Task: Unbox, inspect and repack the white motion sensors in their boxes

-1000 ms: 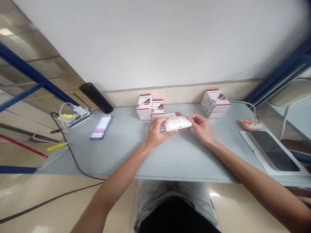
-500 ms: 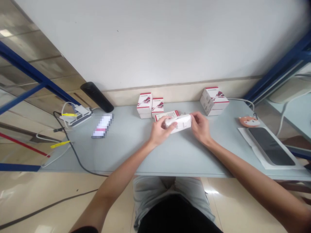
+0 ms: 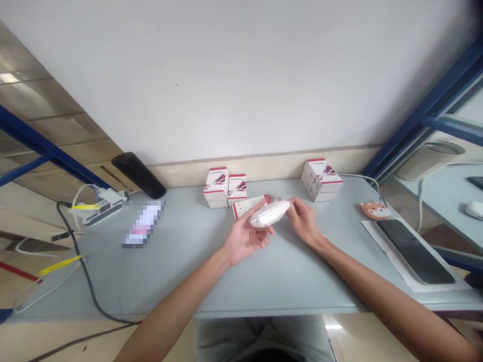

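A small white package (image 3: 270, 213), its surface soft and wrinkled like a wrapper, is held above the table. My left hand (image 3: 242, 242) is turned palm up and grips its left end, thumb against the side and fingers curled below. At the package's right end my right hand (image 3: 303, 221) pinches the tip with thumb and fingertips. Just behind them a flat red-and-white box (image 3: 245, 207) lies on the table, partly covered by my left hand and the package.
Red-and-white boxes (image 3: 216, 188) stand by the wall, with another stack (image 3: 322, 180) farther right. A blurred phone (image 3: 143, 224), black cylinder (image 3: 139, 175) and power strip (image 3: 103, 207) are left. At right lie an orange animal-face pouch (image 3: 375, 210) and a dark-screened phone (image 3: 415, 251).
The white package has tilted, its right end now higher. My left hand has rolled from thumb-on-top to palm up beneath it. The camera view has shifted.
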`<state>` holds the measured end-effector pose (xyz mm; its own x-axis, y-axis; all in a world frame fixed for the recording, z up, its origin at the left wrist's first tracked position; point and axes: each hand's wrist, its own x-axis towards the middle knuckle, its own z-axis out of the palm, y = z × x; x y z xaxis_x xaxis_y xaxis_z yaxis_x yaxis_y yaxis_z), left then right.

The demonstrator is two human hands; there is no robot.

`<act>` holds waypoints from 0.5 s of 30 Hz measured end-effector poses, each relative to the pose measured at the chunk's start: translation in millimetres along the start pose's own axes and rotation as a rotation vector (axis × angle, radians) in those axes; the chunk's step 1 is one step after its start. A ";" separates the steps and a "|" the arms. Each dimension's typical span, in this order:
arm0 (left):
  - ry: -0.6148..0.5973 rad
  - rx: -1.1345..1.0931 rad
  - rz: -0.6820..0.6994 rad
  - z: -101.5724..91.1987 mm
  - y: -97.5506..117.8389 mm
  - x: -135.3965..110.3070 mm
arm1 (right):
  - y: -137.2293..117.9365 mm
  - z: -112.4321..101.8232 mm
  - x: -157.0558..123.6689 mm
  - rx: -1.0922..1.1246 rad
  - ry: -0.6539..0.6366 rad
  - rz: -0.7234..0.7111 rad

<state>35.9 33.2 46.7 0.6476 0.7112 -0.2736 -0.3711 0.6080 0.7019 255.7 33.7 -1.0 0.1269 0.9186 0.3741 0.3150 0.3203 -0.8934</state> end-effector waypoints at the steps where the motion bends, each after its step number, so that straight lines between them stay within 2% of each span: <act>1: -0.006 -0.090 0.008 -1.3 3.0 -1.7 | 0.1 0.0 0.0 0.003 -0.016 -0.008; 3: -0.032 -0.173 0.066 -4.9 8.9 -5.1 | 0.5 0.5 -0.2 0.010 -0.063 -0.032; 5: -0.050 -0.161 0.132 -9.8 13.3 -7.2 | 1.5 2.2 -0.6 0.005 -0.106 -0.063; 10: 0.073 0.160 0.212 -18.3 12.9 -3.3 | 6.8 5.7 -0.6 -0.048 -0.095 -0.121; 15: 0.169 0.449 0.265 -18.3 10.8 1.0 | 4.7 -2.5 1.4 -0.092 -0.045 -0.205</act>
<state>20.4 46.9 42.0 0.4408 0.8889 -0.1251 -0.1627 0.2161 0.9627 259.7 35.9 -4.0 0.0100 0.8463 0.5326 0.4149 0.4811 -0.7723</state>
